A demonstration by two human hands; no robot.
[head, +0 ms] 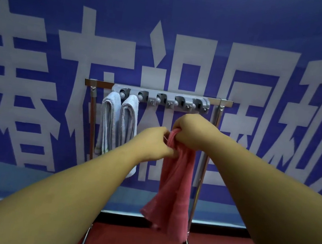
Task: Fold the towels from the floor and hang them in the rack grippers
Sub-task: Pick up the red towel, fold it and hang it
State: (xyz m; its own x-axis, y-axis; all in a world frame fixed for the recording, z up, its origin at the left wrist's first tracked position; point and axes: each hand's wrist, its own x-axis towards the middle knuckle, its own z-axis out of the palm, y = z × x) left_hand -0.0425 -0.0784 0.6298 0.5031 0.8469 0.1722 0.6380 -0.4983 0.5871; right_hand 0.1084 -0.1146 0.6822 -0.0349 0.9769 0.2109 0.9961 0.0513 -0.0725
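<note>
Soft, limp pink terry towel (176,178), bunched at its top fold by left hand (153,141) and right hand (190,130), fingers clamped (best gripped there).

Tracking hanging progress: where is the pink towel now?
Head view, right of centre: the pink towel hangs bunched in both hands, below the gripper rack, right of two hung white towels.

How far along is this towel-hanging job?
Done: two pale folded towels hang from the two leftmost clips of the gripper rack. In hand: the left hand and right hand bunch the top of a pink towel just below the rack. Left: clipping it into one of the three empty clips. Any towels on the floor are out of view.
</note>
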